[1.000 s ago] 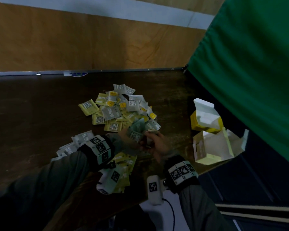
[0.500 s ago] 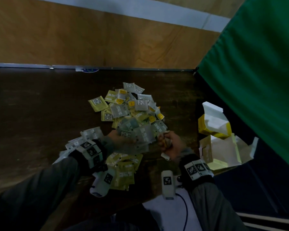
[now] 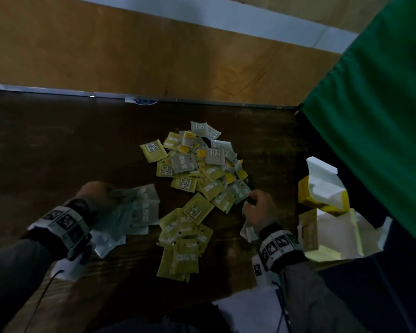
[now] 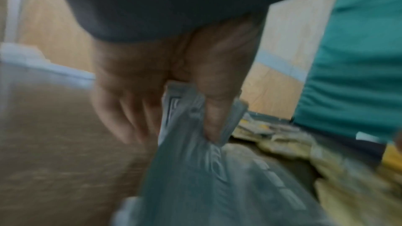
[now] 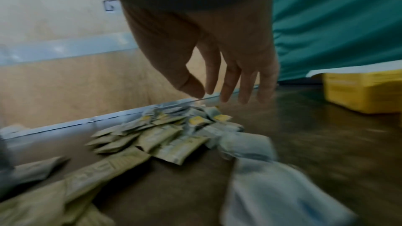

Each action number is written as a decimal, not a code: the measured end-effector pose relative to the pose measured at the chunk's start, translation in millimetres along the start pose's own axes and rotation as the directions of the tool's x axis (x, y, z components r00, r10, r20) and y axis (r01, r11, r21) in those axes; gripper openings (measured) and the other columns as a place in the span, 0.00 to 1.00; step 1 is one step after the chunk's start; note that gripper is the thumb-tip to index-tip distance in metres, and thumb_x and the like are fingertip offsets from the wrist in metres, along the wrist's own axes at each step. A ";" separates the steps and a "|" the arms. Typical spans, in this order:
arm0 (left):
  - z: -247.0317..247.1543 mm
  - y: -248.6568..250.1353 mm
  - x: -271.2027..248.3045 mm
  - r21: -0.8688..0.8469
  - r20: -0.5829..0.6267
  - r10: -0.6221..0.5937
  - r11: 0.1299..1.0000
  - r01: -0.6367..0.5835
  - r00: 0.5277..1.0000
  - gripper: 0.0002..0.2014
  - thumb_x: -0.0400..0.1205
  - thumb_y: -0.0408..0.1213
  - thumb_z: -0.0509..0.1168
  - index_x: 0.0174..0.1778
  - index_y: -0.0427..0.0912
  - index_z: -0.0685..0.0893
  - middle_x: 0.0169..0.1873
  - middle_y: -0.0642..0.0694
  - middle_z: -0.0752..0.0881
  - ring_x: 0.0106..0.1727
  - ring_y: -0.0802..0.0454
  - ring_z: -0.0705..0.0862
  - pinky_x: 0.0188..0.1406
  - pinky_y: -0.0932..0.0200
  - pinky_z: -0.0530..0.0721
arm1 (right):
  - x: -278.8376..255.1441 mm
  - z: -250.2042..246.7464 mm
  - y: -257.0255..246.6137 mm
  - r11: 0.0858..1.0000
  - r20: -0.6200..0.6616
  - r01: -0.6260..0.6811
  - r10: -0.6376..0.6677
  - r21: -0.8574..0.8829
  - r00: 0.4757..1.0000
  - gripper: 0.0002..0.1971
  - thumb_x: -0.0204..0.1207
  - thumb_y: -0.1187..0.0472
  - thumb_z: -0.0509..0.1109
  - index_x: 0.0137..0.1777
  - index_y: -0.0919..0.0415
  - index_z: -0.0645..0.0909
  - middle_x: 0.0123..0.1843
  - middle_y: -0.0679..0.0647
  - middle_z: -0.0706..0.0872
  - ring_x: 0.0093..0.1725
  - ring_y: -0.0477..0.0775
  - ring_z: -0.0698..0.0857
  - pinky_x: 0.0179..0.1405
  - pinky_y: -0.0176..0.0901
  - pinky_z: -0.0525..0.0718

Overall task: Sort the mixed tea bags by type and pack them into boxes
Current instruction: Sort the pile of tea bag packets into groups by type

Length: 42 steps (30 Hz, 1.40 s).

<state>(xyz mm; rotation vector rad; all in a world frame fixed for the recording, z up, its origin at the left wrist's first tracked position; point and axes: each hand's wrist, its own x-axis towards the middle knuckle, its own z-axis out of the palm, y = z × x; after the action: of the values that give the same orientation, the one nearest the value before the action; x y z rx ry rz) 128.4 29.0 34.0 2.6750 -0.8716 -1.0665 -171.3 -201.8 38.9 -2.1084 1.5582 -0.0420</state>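
Note:
A mixed heap of tea bags [image 3: 197, 164] lies mid-table, grey and yellow-green sachets plus bare bags with yellow tags. Nearer me sits a yellow-green stack [image 3: 183, 236], and left of it a grey pile [image 3: 139, 212]. My left hand [image 3: 94, 191] is over the grey pile's far left. In the blurred left wrist view, its thumb and fingers [image 4: 208, 118] pinch several grey sachets [image 4: 195, 169]. My right hand [image 3: 255, 203] is at the heap's right edge with loose, straight fingers [image 5: 226, 83] that hold nothing. A white bare bag [image 3: 247, 231] lies under that wrist.
Two open boxes stand at the table's right edge, a yellow one [image 3: 322, 188] and a paler one [image 3: 322, 236] nearer me. A green curtain [image 3: 370, 116] hangs right behind them. A wooden wall [image 3: 154, 56] backs the dark wooden table [image 3: 58, 140].
My left hand has carried the grey sachets from the middle over to the grey pile on the left. My right hand has let go of what it pinched and opened at the heap's edge.

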 end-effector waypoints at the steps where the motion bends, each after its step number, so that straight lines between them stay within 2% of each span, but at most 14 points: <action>1: 0.6 -3.2 -1.2 0.077 -0.022 -0.009 0.997 0.011 1.000 0.19 0.78 0.55 0.61 0.63 0.53 0.82 0.59 0.42 0.81 0.57 0.43 0.80 0.58 0.51 0.82 | 6.1 6.4 -7.8 1.000 0.052 0.015 -0.014 -0.009 0.999 0.19 0.76 0.62 0.69 0.67 0.63 0.76 0.68 0.61 0.76 0.67 0.62 0.77 0.60 0.48 0.78; 4: 6.4 -4.1 -8.8 0.182 -0.082 -0.020 0.983 0.035 0.996 0.28 0.75 0.53 0.66 0.72 0.57 0.70 0.72 0.41 0.68 0.71 0.39 0.70 0.69 0.41 0.73 | 17.3 26.3 -30.8 0.994 0.213 0.004 0.019 -0.108 0.977 0.24 0.76 0.55 0.71 0.70 0.62 0.74 0.71 0.62 0.73 0.69 0.63 0.75 0.63 0.50 0.78; 7: 14.8 12.3 -21.5 0.225 -0.124 0.091 0.973 -0.062 0.988 0.40 0.74 0.47 0.70 0.79 0.55 0.57 0.80 0.41 0.53 0.80 0.39 0.56 0.77 0.38 0.63 | 19.8 43.9 -46.7 0.991 0.265 0.050 -0.015 -0.123 0.964 0.30 0.71 0.46 0.72 0.70 0.59 0.72 0.73 0.60 0.69 0.73 0.66 0.70 0.68 0.57 0.76; 9: 21.4 27.8 -28.7 0.276 -0.070 0.174 0.949 -0.149 0.982 0.42 0.73 0.48 0.71 0.80 0.55 0.56 0.81 0.43 0.51 0.81 0.40 0.52 0.78 0.39 0.59 | 13.9 54.9 -53.5 0.987 0.311 0.069 -0.021 -0.145 0.950 0.37 0.71 0.43 0.72 0.77 0.56 0.64 0.79 0.60 0.59 0.77 0.68 0.62 0.72 0.64 0.71; 13: 36.0 49.9 -29.4 0.400 0.124 0.182 0.891 -0.217 0.975 0.38 0.76 0.47 0.68 0.80 0.54 0.57 0.82 0.44 0.49 0.82 0.41 0.49 0.80 0.39 0.54 | -0.9 71.0 -71.1 0.998 0.300 -0.018 0.035 -0.061 0.953 0.47 0.71 0.37 0.70 0.83 0.43 0.45 0.84 0.60 0.39 0.82 0.69 0.43 0.75 0.70 0.58; 18: 50.3 44.0 -26.4 0.411 0.238 0.123 0.886 -0.214 0.964 0.40 0.77 0.50 0.67 0.80 0.60 0.51 0.82 0.44 0.41 0.82 0.38 0.41 0.77 0.29 0.56 | 20.0 79.5 -97.9 0.971 0.170 -0.237 0.234 -0.002 0.957 0.51 0.72 0.40 0.71 0.83 0.54 0.41 0.84 0.59 0.47 0.82 0.66 0.51 0.73 0.70 0.65; 22: 58.1 29.7 -31.2 0.490 0.358 0.223 0.782 -0.385 0.907 0.42 0.78 0.56 0.63 0.78 0.68 0.40 0.80 0.46 0.28 0.79 0.34 0.28 0.75 0.23 0.47 | 38.3 85.5 -101.2 0.961 0.122 -0.277 0.275 -0.002 0.954 0.49 0.71 0.44 0.74 0.82 0.57 0.47 0.82 0.61 0.56 0.79 0.68 0.59 0.68 0.65 0.71; 24: 63.3 20.5 -30.7 0.521 0.429 0.252 0.715 -0.465 0.868 0.41 0.78 0.58 0.62 0.77 0.71 0.38 0.78 0.48 0.25 0.76 0.32 0.23 0.71 0.18 0.45 | 44.9 85.2 -96.7 0.957 0.145 -0.274 0.259 0.097 0.955 0.49 0.70 0.50 0.77 0.82 0.58 0.48 0.81 0.60 0.59 0.79 0.66 0.62 0.70 0.64 0.72; 28: 60.5 11.3 -21.3 0.555 0.300 0.234 0.746 -0.369 0.925 0.36 0.80 0.60 0.57 0.76 0.73 0.39 0.80 0.49 0.29 0.78 0.31 0.28 0.71 0.19 0.54 | 49.4 72.1 -88.8 0.915 0.194 -0.238 0.182 0.325 0.964 0.43 0.68 0.60 0.80 0.80 0.61 0.60 0.77 0.59 0.71 0.73 0.64 0.73 0.68 0.62 0.76; 33: 36.7 9.0 4.1 0.466 0.196 0.134 0.859 -0.212 0.972 0.35 0.80 0.57 0.59 0.76 0.74 0.44 0.80 0.49 0.31 0.80 0.35 0.32 0.71 0.21 0.58 | 41.7 40.7 -70.9 0.933 0.348 -0.242 0.140 0.268 0.927 0.38 0.74 0.57 0.75 0.80 0.61 0.61 0.77 0.58 0.70 0.74 0.63 0.71 0.68 0.55 0.74; 36: 32.1 20.5 5.0 0.457 0.140 0.101 0.876 -0.154 0.985 0.35 0.80 0.57 0.59 0.79 0.67 0.47 0.81 0.45 0.34 0.81 0.36 0.35 0.74 0.23 0.53 | 26.4 34.7 -47.7 0.973 0.422 -0.127 0.035 0.192 0.906 0.30 0.72 0.52 0.75 0.73 0.56 0.70 0.71 0.50 0.76 0.69 0.60 0.75 0.66 0.53 0.78; 37: 32.4 27.3 2.0 0.447 0.125 0.121 0.879 -0.165 0.985 0.35 0.80 0.56 0.59 0.80 0.63 0.49 0.81 0.44 0.36 0.82 0.36 0.36 0.76 0.25 0.51 | 17.1 35.9 -42.6 0.987 0.474 -0.076 -0.001 0.143 0.881 0.28 0.71 0.51 0.74 0.71 0.56 0.72 0.68 0.47 0.76 0.68 0.59 0.76 0.65 0.53 0.78; 40: 40.0 48.1 -4.2 0.433 0.134 0.267 0.851 -0.298 0.954 0.31 0.82 0.53 0.57 0.80 0.57 0.54 0.82 0.43 0.42 0.82 0.35 0.45 0.79 0.34 0.52 | -6.0 55.2 -28.8 0.999 0.606 0.025 -0.033 0.022 0.795 0.28 0.71 0.49 0.74 0.69 0.57 0.74 0.66 0.53 0.80 0.66 0.58 0.78 0.65 0.58 0.79; 42: 49.4 58.3 -2.0 0.416 0.173 0.359 0.817 -0.399 0.917 0.29 0.83 0.50 0.57 0.80 0.55 0.57 0.82 0.44 0.46 0.81 0.36 0.54 0.79 0.38 0.59 | -12.3 61.0 -27.7 0.997 0.542 0.066 -0.079 0.043 0.837 0.26 0.71 0.47 0.72 0.67 0.55 0.74 0.64 0.53 0.79 0.64 0.57 0.79 0.63 0.54 0.80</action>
<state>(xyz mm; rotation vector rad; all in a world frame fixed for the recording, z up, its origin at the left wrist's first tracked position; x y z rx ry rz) 67.2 -13.6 17.4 2.6084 -1.7738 -0.9824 -131.6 -161.7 0.9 -1.9278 1.1242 0.4752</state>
